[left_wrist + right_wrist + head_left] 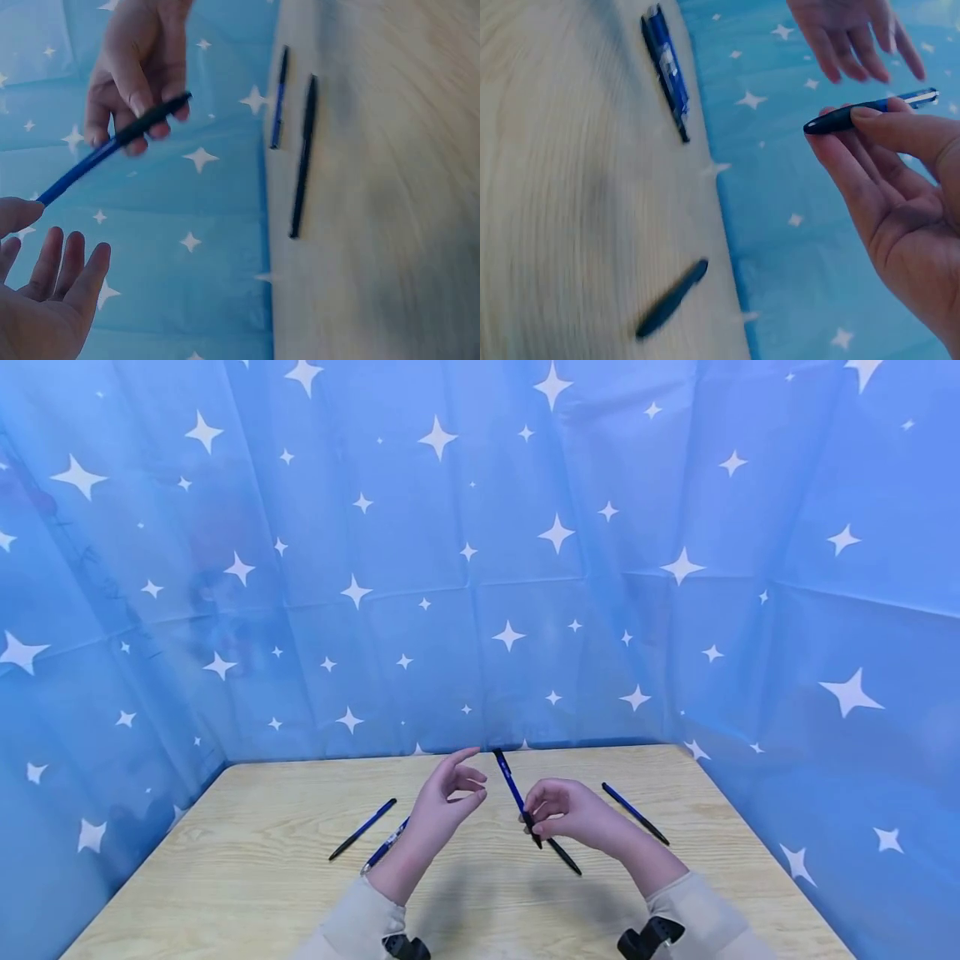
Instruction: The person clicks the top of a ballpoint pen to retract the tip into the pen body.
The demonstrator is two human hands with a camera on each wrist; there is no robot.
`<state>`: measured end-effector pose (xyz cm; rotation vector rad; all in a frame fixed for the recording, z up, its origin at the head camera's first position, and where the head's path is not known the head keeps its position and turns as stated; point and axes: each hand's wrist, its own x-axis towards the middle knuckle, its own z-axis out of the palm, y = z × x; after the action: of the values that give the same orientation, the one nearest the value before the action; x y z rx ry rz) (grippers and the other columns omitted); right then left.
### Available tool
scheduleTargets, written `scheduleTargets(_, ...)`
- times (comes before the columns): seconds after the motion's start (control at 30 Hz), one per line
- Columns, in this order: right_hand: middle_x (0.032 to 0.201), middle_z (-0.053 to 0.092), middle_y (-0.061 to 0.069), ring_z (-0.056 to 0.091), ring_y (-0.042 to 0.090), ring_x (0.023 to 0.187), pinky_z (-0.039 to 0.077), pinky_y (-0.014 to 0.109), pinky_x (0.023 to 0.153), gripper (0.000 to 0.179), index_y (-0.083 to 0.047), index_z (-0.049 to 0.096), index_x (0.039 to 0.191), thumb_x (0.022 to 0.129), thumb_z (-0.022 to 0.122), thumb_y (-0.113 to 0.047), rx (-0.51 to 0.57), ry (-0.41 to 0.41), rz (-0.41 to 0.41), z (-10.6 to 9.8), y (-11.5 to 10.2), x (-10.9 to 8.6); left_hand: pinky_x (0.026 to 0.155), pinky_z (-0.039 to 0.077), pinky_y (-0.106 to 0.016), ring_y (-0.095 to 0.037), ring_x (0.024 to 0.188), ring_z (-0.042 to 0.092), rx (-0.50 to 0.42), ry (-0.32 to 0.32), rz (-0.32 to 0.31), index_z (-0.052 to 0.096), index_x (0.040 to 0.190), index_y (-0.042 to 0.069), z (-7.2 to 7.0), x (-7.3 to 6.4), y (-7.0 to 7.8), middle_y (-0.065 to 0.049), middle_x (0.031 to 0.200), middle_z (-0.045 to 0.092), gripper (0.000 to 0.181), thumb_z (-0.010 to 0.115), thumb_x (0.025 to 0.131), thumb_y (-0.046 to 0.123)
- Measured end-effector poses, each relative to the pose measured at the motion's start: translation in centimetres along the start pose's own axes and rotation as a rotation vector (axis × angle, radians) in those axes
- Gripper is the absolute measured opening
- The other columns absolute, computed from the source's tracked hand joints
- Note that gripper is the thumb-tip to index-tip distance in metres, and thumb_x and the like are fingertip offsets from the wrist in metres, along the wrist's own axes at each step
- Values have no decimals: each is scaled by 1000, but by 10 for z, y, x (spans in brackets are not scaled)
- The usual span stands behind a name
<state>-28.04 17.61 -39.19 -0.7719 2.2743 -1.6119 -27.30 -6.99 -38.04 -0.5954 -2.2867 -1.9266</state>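
My right hand (570, 814) pinches a blue pen (512, 783) by its black grip, between thumb and fingers. The pen is raised above the table and slants, its black tip toward me and its far end up and to the left. Facing it, my left hand (442, 806) is held in the air with fingers spread and nothing gripped. In the left wrist view, the left thumb (19, 215) overlaps the pen's blue end. Below the right hand lies another dark pen (564, 857), partly hidden by that hand.
On the wooden table (262, 893), a blue pen (362, 829) lies at the left. Beside it, another blue pen (386, 845) is partly covered by my left forearm. A further pen (635, 814) lies at the right. A blue star-patterned curtain (480, 610) surrounds the table's back and sides.
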Motion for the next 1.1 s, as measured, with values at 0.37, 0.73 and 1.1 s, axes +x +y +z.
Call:
scheduleTargets(0.37, 110, 62, 21, 64, 32, 92, 56, 42, 73, 26, -2, 63, 112, 87, 64, 7, -49, 7, 76, -34, 30, -24, 81, 52, -33, -20, 95, 61, 146, -74, -9, 52, 137, 16, -24, -11, -23, -3, 101, 64, 45, 63, 94, 6)
scheduleTargets(0.73, 96, 63, 10, 63, 26, 86, 56, 35, 64, 23, 2, 64, 101, 80, 70, 9, -211, 81, 133, -55, 68, -43, 71, 52, -31, -16, 88, 61, 353, -256, -48, 57, 131, 13, -44, -24, -29, 0, 99, 62, 37, 62, 95, 8)
scheduleTargets(1.1, 79, 63, 3, 59, 17, 71, 51, 29, 56, 25, -2, 64, 86, 70, 76, 13, -440, 326, 210, -53, 82, -45, 67, 51, -28, -10, 82, 60, 529, -350, -12, 62, 125, 13, -64, -34, -34, 5, 95, 61, 30, 63, 95, 10)
